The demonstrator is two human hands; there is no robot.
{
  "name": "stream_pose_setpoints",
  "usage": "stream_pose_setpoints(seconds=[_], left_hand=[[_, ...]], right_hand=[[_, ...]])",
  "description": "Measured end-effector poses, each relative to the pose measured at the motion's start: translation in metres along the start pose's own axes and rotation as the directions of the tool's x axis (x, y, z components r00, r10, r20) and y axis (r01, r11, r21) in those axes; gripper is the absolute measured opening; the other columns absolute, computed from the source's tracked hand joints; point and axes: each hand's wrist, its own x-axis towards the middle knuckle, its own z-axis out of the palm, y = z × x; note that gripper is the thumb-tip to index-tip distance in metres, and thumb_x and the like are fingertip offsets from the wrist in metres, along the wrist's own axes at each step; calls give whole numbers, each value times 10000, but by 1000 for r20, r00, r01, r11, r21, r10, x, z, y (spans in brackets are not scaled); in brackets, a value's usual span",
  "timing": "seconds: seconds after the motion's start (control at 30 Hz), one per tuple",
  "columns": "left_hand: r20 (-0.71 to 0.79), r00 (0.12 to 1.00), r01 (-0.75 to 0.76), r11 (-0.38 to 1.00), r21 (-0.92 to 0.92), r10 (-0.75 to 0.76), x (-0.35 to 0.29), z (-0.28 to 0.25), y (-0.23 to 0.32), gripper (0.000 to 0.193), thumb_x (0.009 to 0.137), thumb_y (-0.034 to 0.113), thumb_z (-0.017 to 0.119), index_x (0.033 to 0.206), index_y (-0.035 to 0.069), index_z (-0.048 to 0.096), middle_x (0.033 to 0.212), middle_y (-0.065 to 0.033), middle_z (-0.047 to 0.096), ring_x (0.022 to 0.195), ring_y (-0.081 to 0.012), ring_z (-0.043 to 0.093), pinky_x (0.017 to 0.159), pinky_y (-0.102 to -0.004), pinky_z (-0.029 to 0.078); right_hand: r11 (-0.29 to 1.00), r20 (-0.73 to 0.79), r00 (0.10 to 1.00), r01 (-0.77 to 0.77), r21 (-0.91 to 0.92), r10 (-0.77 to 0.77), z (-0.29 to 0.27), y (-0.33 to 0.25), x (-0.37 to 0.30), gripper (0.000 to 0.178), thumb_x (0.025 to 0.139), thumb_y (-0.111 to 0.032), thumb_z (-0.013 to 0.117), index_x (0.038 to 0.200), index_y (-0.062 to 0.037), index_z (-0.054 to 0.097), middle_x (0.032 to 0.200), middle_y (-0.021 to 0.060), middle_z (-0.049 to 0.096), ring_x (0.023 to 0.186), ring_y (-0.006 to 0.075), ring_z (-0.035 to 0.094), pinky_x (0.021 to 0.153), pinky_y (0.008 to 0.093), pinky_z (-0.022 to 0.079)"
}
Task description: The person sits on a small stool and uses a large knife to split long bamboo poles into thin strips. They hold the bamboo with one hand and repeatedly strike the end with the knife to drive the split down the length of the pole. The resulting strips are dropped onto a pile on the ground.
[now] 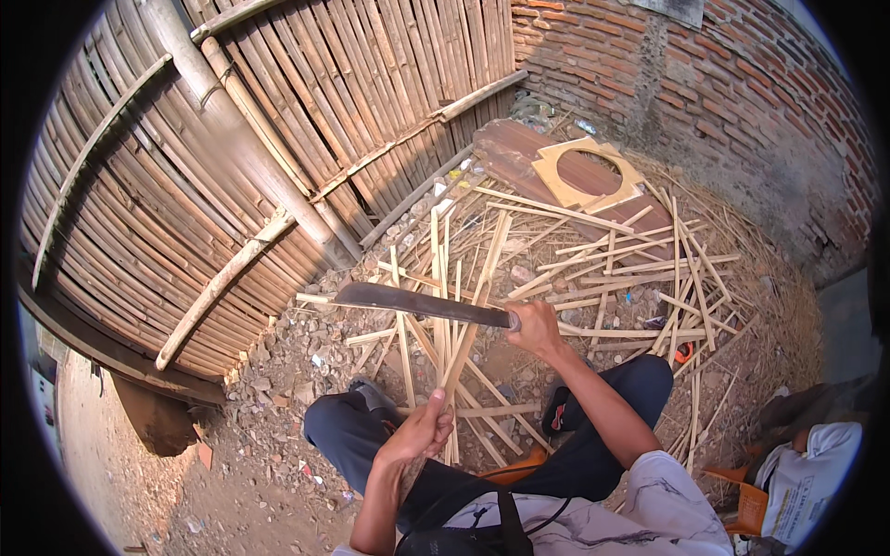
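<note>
My right hand [535,328] is closed round the handle of a machete [417,301]. Its long dark blade points left, nearly level, and crosses in front of a pale bamboo strip [491,264]. That strip's lower end is in my closed left hand [419,432], thumb along it, and it slants up and away to the right. Whether the blade touches the strip, I cannot tell. Around and beyond the blade, many loose bamboo strips [640,269] lie criss-crossed on the ground between and past my legs.
A bamboo-slat fence [269,102] rises at the left and back, meeting a brick wall [742,102]. Near that corner a cut-out panel with a round hole [549,183] lies on a brown board [510,153]. A white sack [816,482] stands at the right, beside an orange object [749,505].
</note>
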Motion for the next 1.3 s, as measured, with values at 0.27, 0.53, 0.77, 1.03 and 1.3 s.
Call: stream_pose_setpoints(seconds=[0.27,0.53,0.77,1.03,1.3], left_hand=[[31,995,96,989,-112,-93,-4,-2,-10,605,1061,652,258,732,146,303,586,47,269,436,-79,233,396,-258,210],[97,981,172,984,-39,-167,-49,-10,-26,612,1069,636,228,736,133,332,565,22,310,425,-94,302,404,-262,278],[-146,987,-40,988,147,61,-49,-25,-21,619,1103,552,240,667,121,326,574,14,335,431,-100,321,401,-269,293],[-451,773,90,627,774,445,-52,-42,-1,535,1052,477,474,889,-9,627,712,-263,652,755,-433,695,715,-510,531],[-397,620,310,253,916,676,-40,-42,42,402,963,424,640,948,24,608,756,-218,693,691,-431,692,617,-521,541]], right_hand=[[982,-118,989,-66,179,88,6,0,2,210,745,-197,717,891,-48,739,684,203,673,656,402,673,640,476,538],[792,-157,777,-605,85,610,14,108,18,303,767,-285,714,829,11,726,768,253,695,743,457,675,706,478,541],[595,-41,651,-664,453,758,36,131,-9,282,834,-246,700,894,26,657,736,163,655,645,316,629,603,432,499],[6,458,692,-556,831,557,-27,35,16,405,945,-415,690,736,-165,450,548,-71,374,411,56,316,414,256,299],[117,248,797,-368,922,550,-53,-15,10,361,929,-321,730,1080,2,673,538,-71,384,417,40,342,420,236,296]])
